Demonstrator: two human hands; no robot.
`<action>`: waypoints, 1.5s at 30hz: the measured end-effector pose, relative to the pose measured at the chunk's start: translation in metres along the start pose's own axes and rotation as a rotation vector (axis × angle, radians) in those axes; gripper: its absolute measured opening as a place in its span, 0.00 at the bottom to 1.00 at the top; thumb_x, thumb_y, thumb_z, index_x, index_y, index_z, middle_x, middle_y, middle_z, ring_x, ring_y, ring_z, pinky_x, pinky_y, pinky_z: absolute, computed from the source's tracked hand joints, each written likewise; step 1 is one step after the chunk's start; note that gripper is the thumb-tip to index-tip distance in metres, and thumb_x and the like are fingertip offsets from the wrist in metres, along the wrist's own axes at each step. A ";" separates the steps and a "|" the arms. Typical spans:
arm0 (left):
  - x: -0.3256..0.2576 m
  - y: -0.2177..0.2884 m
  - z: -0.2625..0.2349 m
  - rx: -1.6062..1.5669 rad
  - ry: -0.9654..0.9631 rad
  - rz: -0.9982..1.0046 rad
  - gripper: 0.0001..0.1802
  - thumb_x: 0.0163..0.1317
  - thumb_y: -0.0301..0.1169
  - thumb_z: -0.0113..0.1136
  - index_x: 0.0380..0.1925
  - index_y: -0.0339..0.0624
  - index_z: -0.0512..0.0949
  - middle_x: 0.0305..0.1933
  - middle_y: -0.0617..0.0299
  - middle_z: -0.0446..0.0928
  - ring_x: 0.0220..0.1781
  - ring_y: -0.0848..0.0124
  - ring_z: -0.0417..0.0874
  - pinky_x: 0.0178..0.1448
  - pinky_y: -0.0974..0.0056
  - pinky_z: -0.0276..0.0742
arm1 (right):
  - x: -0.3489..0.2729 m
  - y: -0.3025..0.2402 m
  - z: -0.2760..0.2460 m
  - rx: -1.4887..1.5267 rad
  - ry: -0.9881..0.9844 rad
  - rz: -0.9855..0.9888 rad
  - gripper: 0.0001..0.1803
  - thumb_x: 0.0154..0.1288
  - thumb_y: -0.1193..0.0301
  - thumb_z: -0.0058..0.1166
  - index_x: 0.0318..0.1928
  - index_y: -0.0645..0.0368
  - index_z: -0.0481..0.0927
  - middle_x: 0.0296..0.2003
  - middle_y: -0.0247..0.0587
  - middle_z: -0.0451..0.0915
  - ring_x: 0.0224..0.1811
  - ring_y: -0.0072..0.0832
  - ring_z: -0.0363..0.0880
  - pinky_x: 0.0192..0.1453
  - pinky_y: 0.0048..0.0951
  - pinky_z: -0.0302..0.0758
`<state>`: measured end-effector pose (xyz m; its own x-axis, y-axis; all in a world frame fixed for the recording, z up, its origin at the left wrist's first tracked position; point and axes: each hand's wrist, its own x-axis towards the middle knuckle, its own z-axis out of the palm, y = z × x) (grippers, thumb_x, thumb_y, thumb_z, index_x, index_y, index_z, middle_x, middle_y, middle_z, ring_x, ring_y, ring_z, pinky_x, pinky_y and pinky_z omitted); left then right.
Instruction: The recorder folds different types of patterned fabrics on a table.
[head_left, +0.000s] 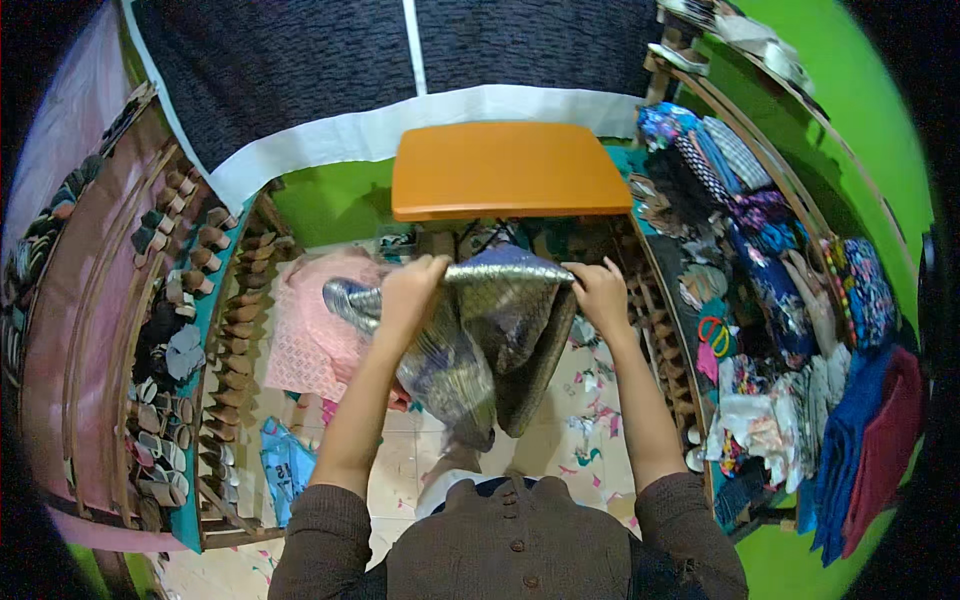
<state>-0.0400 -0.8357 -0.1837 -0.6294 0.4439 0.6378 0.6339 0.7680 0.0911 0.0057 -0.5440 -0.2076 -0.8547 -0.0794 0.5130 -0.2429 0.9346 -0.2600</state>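
left hand (412, 292): fisted on shiny cloth (515, 335) | right hand (600, 293): pinching its top edge | forearms (350, 420): stretched forward, apart

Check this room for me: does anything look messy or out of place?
Yes, the floor: small colourful scraps lie strewn across its tiles, untidy beside the rows of shoes. The shiny cloth held up shows no obvious damage.
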 end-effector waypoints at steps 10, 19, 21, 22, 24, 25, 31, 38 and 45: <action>0.029 0.070 -0.025 0.012 -0.033 0.050 0.13 0.43 0.27 0.56 0.33 0.46 0.75 0.29 0.59 0.75 0.33 0.60 0.78 0.34 0.56 0.73 | -0.042 0.055 0.002 -0.183 -0.023 -0.010 0.05 0.47 0.71 0.52 0.28 0.55 0.75 0.24 0.43 0.77 0.33 0.39 0.77 0.53 0.43 0.65; 0.071 0.050 -0.015 -1.409 -0.353 -1.154 0.11 0.56 0.30 0.45 0.34 0.36 0.74 0.35 0.58 0.76 0.33 0.69 0.77 0.38 0.67 0.74 | 0.015 -0.027 -0.031 0.326 0.262 0.016 0.28 0.60 0.52 0.46 0.50 0.64 0.68 0.48 0.53 0.69 0.52 0.49 0.65 0.56 0.40 0.63; 0.087 0.043 -0.020 -1.662 -0.316 -1.133 0.11 0.58 0.29 0.43 0.36 0.35 0.73 0.35 0.57 0.77 0.35 0.67 0.78 0.39 0.63 0.75 | -0.004 -0.052 -0.018 0.441 0.159 0.019 0.41 0.55 0.44 0.49 0.60 0.61 0.59 0.56 0.54 0.61 0.61 0.46 0.56 0.64 0.41 0.52; 0.093 0.038 -0.020 -1.734 -0.293 -1.246 0.12 0.59 0.27 0.41 0.37 0.35 0.73 0.34 0.54 0.77 0.34 0.65 0.79 0.39 0.59 0.77 | -0.011 -0.064 -0.019 0.401 0.111 0.017 0.48 0.49 0.42 0.53 0.62 0.60 0.55 0.58 0.55 0.58 0.63 0.46 0.55 0.65 0.42 0.50; 0.101 0.021 -0.011 -1.749 -0.257 -1.274 0.12 0.60 0.27 0.41 0.37 0.34 0.72 0.34 0.53 0.77 0.34 0.64 0.79 0.40 0.59 0.78 | -0.010 -0.073 -0.014 0.518 -0.083 0.109 0.53 0.44 0.40 0.56 0.62 0.62 0.53 0.59 0.56 0.57 0.63 0.48 0.54 0.65 0.43 0.52; 0.104 0.012 -0.007 -1.766 -0.215 -1.312 0.12 0.60 0.27 0.40 0.38 0.33 0.72 0.35 0.52 0.77 0.35 0.63 0.79 0.41 0.59 0.78 | -0.006 -0.073 -0.009 0.624 -0.187 0.181 0.55 0.42 0.38 0.56 0.62 0.62 0.52 0.59 0.56 0.56 0.63 0.48 0.53 0.65 0.43 0.52; 0.126 -0.018 0.023 -2.307 -0.088 -1.583 0.08 0.59 0.22 0.42 0.35 0.28 0.69 0.34 0.50 0.74 0.36 0.61 0.78 0.45 0.60 0.79 | -0.015 -0.073 0.024 0.607 0.165 0.000 0.55 0.43 0.46 0.59 0.65 0.59 0.44 0.62 0.56 0.50 0.65 0.49 0.50 0.64 0.43 0.53; 0.131 -0.073 0.033 -2.095 -0.164 -1.316 0.11 0.61 0.32 0.48 0.39 0.35 0.68 0.36 0.56 0.74 0.39 0.66 0.76 0.44 0.63 0.77 | 0.050 -0.091 0.062 0.785 0.292 0.088 0.17 0.47 0.77 0.53 0.42 0.63 0.74 0.36 0.49 0.78 0.40 0.40 0.78 0.44 0.30 0.72; 0.074 -0.022 0.013 -1.111 -0.454 -0.295 0.46 0.53 0.45 0.59 0.62 0.33 0.47 0.65 0.50 0.51 0.68 0.56 0.50 0.67 0.59 0.47 | 0.129 -0.106 0.031 0.569 0.191 -0.036 0.10 0.45 0.77 0.47 0.31 0.59 0.77 0.27 0.53 0.77 0.32 0.48 0.76 0.35 0.40 0.72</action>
<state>-0.1060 -0.8140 -0.1487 -0.7712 0.6107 0.1798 0.3396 0.1557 0.9276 -0.0932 -0.6644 -0.1394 -0.7568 0.0049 0.6537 -0.5226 0.5962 -0.6095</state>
